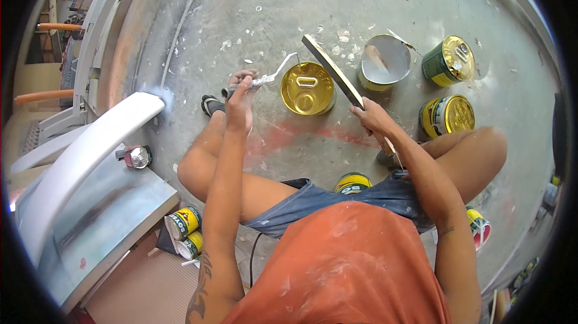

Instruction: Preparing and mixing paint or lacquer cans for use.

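My left hand [242, 100] is closed around the handle of a bare, paint-crusted roller frame [265, 79]. Its bent wire reaches to the far rim of a paint can with a gold lid [307, 96]. Whether wire and rim touch, I cannot tell. The can stands upright on the floor between my knees, its lid on. My right hand [374, 118] grips a long wooden stick [332, 70], dark along one side and pale along the other. The stick slants up and left past the can's right edge; its lower end shows below my fist.
An open can [385, 62] holds grey paint, a flat piece standing in it. Right of it are two gold-lidded cans [448, 62] [448, 116]. More cans [183, 223] lie left of my thigh, beside a pale board [108, 203] and a curved white piece [90, 155].
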### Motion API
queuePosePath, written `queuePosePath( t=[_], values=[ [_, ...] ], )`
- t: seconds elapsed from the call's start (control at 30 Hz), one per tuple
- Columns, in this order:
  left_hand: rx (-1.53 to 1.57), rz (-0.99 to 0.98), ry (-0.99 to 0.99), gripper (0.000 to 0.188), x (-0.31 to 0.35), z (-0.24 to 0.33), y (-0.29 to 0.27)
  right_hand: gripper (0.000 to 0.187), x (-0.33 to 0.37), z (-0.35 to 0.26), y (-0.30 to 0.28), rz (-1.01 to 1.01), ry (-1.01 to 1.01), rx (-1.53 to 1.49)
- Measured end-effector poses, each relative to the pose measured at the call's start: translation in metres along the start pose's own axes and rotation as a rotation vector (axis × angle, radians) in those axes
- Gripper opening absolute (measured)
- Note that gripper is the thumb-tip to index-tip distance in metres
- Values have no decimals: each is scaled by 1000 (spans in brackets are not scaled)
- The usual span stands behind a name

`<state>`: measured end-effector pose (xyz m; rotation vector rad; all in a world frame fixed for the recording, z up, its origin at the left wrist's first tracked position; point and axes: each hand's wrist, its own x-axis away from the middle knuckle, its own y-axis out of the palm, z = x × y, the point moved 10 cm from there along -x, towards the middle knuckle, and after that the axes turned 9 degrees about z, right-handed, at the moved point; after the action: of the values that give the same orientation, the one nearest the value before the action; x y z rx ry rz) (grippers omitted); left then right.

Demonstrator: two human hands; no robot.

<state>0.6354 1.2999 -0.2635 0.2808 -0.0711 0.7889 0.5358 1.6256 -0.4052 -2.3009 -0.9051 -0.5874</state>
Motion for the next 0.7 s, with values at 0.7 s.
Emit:
queuePosePath(
  t=[0.7],
  values=[
    [88, -30, -690, 29, 52, -76, -36, 36, 0, 1, 0, 25, -16, -7]
  ],
)
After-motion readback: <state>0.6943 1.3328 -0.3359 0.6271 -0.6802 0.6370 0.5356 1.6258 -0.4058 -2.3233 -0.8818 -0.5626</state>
